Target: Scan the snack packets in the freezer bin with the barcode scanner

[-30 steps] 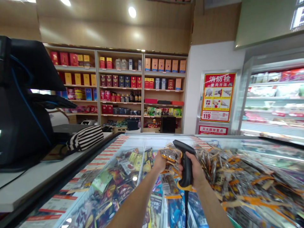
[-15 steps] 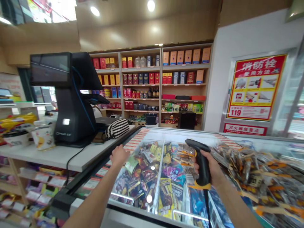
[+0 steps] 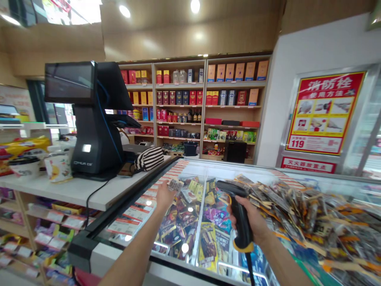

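My right hand is wrapped around the grip of a black and yellow barcode scanner, its head pointing left over the glass-topped freezer. A cable hangs from the scanner's base. Farther left, my left hand is closed on a small pale printed packet; the print is too blurred to read. Beneath the glass lie many colourful ice-cream packs, split by a white divider. A large heap of brown and orange snack packets covers the right side of the freezer top.
On the white counter at left stand a black checkout terminal, paper cups and a striped cap-like item. Shelves of boxes and bottles line the back wall. A red fire-hydrant poster hangs at right.
My left hand has moved right and a pale packet now shows in its fingers. My right hand has brought the scanner left and a little lower. The view has shifted slightly.
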